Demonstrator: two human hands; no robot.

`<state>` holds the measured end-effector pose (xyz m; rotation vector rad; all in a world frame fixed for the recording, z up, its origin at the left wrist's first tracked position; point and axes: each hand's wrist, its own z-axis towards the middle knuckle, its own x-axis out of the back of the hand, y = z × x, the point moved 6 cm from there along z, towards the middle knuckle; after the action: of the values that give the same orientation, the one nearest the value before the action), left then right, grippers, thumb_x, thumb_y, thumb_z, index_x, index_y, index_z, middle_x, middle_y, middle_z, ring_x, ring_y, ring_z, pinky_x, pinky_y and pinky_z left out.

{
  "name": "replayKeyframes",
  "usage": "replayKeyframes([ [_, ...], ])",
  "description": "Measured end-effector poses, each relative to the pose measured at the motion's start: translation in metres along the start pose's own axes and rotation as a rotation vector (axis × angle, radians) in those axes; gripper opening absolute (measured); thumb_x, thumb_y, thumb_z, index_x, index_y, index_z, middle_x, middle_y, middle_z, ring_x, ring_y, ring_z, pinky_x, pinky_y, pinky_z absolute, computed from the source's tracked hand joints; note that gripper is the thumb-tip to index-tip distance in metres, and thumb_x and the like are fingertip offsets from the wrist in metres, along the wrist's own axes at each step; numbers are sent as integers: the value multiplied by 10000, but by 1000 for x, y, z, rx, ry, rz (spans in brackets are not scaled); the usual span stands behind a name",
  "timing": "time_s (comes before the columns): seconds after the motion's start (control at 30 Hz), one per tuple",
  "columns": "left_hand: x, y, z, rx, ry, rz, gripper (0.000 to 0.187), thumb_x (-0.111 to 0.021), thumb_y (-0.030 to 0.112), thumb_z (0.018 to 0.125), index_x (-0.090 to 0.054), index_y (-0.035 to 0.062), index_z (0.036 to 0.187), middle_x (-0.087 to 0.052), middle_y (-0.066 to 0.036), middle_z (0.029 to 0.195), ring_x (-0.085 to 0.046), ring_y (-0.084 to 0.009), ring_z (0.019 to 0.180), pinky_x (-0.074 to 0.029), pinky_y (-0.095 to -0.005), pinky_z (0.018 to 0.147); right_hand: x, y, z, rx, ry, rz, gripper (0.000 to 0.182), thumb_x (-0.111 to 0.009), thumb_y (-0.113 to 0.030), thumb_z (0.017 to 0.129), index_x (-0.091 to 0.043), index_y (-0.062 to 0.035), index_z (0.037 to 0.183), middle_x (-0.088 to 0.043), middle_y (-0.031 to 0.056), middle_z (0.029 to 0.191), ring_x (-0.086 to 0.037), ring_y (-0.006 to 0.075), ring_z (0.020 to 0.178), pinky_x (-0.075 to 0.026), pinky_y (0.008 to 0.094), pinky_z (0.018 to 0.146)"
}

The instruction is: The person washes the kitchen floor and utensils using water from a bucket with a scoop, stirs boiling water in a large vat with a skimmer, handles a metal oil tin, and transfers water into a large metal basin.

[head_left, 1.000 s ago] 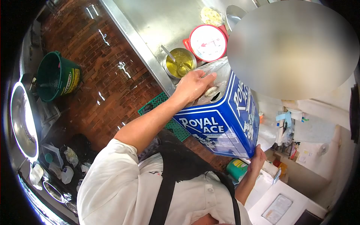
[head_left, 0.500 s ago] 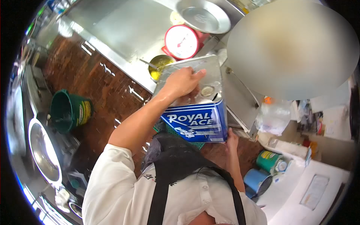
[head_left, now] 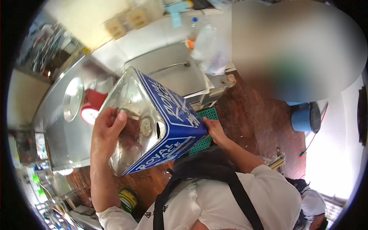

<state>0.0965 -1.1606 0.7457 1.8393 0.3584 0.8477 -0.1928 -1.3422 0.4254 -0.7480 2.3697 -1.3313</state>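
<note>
A large square tin can point(head_left: 168, 115), blue with white "Royal Ace" lettering, is held in front of my apron. Its bare metal top, with a round cap and a dark slot-like opening near one corner, leans toward the left. My left hand point(head_left: 107, 130) is closed around the handle on that top; the handle itself is mostly hidden by the fingers. Down at the can's base, my right hand point(head_left: 215, 130) grips the bottom edge, its fingertips partly hidden under the can.
On the steel counter point(head_left: 57, 142) at left stand a red scale point(head_left: 94, 101) and a metal pan point(head_left: 73, 99). A steel sink unit point(head_left: 161, 61) lies ahead. Beneath the can is a green mat point(head_left: 209, 114). A blue bucket point(head_left: 301, 119) stands right; another person point(head_left: 312, 203) is at lower right.
The view has swung right, so the counter and scale now lie farther left. The can has tilted and turned, showing two lettered sides. Both hands have kept hold of it.
</note>
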Motion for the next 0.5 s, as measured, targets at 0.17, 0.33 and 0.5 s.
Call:
replayKeyframes([
  [0.17,-136,149,-4,-166,138,0,460,-657,460,928,-620,12,1025,-454,86,643,-327,8,512,-198,-189,447,173,-78,4,182,107,-175,490,-504,-435,1030,-685,-23,835,-596,-6,652,-536,82,570,-442,254,537],
  [0.33,-282,265,11,-311,-13,-57,503,-610,503,935,-627,7,1013,-406,84,610,-287,-4,491,-171,-204,434,350,-133,8,270,221,40,542,-470,-455,1036,-682,19,882,-627,38,693,-555,136,669,-460,326,636],
  [0.5,-464,325,55,-269,-459,-130,403,-660,473,914,-642,72,870,-432,70,633,-345,-24,545,-229,-220,472,512,-126,12,213,513,100,597,-423,-507,1041,-720,6,964,-657,28,813,-564,117,746,-468,291,716],
])
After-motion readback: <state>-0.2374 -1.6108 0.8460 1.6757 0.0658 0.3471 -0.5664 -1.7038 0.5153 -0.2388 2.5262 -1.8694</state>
